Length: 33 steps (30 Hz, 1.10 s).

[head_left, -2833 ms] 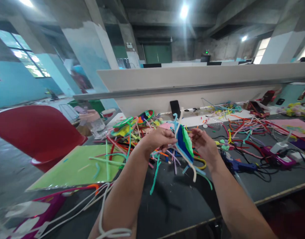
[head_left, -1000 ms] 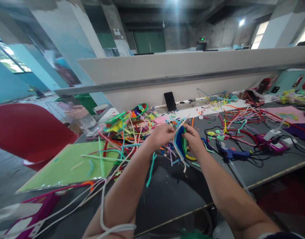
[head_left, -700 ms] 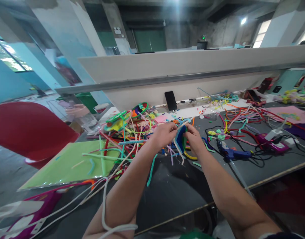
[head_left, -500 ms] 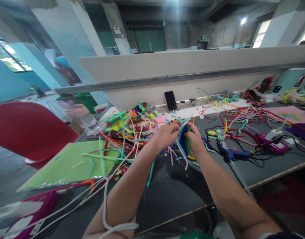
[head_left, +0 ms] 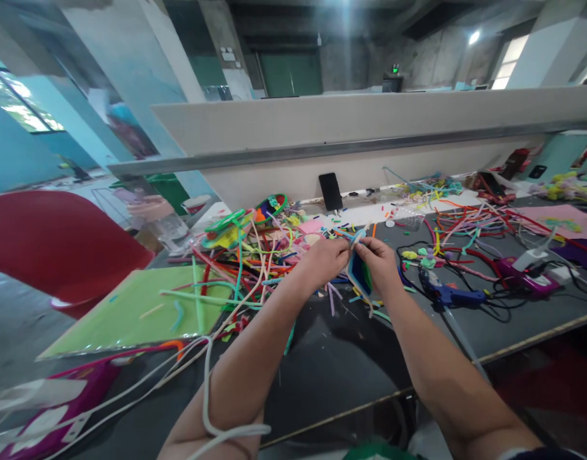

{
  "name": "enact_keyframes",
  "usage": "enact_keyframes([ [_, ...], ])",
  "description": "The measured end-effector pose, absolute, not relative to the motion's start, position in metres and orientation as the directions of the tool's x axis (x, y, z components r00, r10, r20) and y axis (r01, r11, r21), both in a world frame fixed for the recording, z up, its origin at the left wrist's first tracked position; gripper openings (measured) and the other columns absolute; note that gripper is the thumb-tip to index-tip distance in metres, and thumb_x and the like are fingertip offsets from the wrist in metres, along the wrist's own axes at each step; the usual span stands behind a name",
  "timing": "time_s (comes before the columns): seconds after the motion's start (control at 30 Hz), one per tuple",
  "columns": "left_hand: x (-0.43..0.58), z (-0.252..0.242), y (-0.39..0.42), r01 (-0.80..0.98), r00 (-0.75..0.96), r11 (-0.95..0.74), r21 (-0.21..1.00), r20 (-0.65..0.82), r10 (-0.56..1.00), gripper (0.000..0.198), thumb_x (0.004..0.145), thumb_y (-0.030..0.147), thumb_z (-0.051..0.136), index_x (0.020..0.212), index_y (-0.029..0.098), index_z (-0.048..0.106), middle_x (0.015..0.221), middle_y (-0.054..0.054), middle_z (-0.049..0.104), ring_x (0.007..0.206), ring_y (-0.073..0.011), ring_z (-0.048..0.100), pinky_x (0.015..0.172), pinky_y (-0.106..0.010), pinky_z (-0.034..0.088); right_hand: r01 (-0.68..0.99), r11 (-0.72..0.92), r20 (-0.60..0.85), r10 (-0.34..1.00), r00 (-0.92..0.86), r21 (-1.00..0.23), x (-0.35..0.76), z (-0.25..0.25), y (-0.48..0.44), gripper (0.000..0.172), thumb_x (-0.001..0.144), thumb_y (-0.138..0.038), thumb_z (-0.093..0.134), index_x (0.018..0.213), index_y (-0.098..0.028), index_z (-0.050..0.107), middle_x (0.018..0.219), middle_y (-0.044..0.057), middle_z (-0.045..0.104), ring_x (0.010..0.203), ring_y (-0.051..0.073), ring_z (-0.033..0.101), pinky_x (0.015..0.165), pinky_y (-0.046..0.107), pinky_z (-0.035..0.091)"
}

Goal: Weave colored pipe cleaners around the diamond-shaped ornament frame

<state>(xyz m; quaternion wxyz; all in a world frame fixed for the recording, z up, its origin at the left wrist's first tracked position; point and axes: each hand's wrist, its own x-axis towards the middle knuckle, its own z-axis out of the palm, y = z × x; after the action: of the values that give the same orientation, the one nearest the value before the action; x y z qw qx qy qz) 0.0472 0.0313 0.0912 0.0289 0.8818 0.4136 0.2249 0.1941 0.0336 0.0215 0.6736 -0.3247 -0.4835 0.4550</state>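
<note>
Above the dark table I hold a small blue and green craft piece (head_left: 359,273) with a pale pipe cleaner along its edge. My left hand (head_left: 328,259) pinches the pale pipe cleaner at the top of the piece. Close beside it, my right hand (head_left: 380,265) has thumb and fingers closed on the same top edge, and the fingertips of both hands nearly meet. The blue face hangs below the fingers, with green showing on its right side. What the fingertips cover is hidden.
Colourful pipe cleaners (head_left: 240,262) lie heaped left of my hands. A blue glue gun (head_left: 459,296) with black cables lies right, near a magenta power strip (head_left: 528,281). A phone (head_left: 330,191) leans on the divider. A green sheet (head_left: 130,303) and white cable (head_left: 206,383) are left.
The craft piece has turned so less of its blue inside shows. My right hand has moved up to its top edge, and the fingertips of both hands have come closer together.
</note>
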Motion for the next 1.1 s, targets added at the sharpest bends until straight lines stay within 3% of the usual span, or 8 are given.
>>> enact_keyframes([
  [0.13,0.047,0.092,0.032,0.709,0.546,-0.650,0.273,0.371,0.751,0.027,0.084,0.021,0.041,0.063,0.016,0.057,0.060,0.000,0.055,0.058,-0.0115,0.046,0.056,-0.025,0.029,-0.394,0.335,0.314,0.942,0.118,-0.856,0.192,0.025,0.031,0.017,0.067,-0.033,0.076,0.079,-0.022,0.072,0.073,-0.003,0.068,0.065,0.012,0.056,0.065,0.025,0.041],
  [0.37,0.048,0.093,0.028,0.712,0.527,-0.636,0.297,0.373,0.764,0.027,0.083,0.021,0.043,0.061,0.016,0.056,0.057,0.000,0.053,0.055,-0.0112,0.044,0.055,-0.025,0.028,-0.408,0.294,0.274,0.956,0.108,-0.864,0.192,0.030,0.029,0.020,0.062,-0.034,0.079,0.074,-0.020,0.071,0.067,-0.003,0.065,0.061,0.011,0.052,0.061,0.024,0.038],
  [0.63,0.051,0.090,0.026,0.687,0.506,-0.650,0.324,0.428,0.748,0.020,0.083,0.021,0.045,0.068,0.017,0.057,0.062,0.000,0.057,0.059,-0.0115,0.049,0.056,-0.024,0.030,-0.342,0.345,0.322,0.938,0.126,-0.874,0.192,0.027,0.030,0.018,0.067,-0.036,0.076,0.073,-0.020,0.069,0.069,-0.003,0.063,0.064,0.011,0.052,0.062,0.024,0.038],
  [0.8,0.052,0.090,0.026,0.694,0.491,-0.645,0.320,0.446,0.749,0.020,0.084,0.020,0.045,0.069,0.017,0.058,0.063,0.000,0.058,0.061,-0.0123,0.050,0.057,-0.024,0.033,-0.386,0.325,0.293,0.946,0.142,-0.863,0.190,0.026,0.030,0.020,0.066,-0.037,0.076,0.074,-0.020,0.068,0.068,-0.003,0.063,0.060,0.011,0.051,0.060,0.024,0.038],
  [1.0,0.045,0.089,0.035,0.632,0.530,-0.670,0.390,0.413,0.741,0.013,0.080,0.019,0.050,0.075,0.017,0.062,0.067,0.001,0.061,0.066,-0.0121,0.056,0.062,-0.022,0.039,-0.488,0.227,0.179,0.973,0.143,-0.843,0.188,0.030,0.029,0.025,0.060,-0.038,0.079,0.072,-0.019,0.066,0.060,-0.004,0.061,0.053,0.010,0.048,0.055,0.024,0.037],
  [1.1,0.042,0.091,0.037,0.567,0.528,-0.650,0.505,0.383,0.758,0.012,0.080,0.018,0.050,0.077,0.017,0.062,0.069,0.002,0.062,0.062,-0.0107,0.059,0.061,-0.021,0.043,-0.520,0.214,0.161,0.976,0.145,-0.827,0.190,0.030,0.031,0.030,0.058,-0.041,0.079,0.073,-0.019,0.066,0.061,-0.004,0.060,0.054,0.010,0.048,0.055,0.024,0.037],
])
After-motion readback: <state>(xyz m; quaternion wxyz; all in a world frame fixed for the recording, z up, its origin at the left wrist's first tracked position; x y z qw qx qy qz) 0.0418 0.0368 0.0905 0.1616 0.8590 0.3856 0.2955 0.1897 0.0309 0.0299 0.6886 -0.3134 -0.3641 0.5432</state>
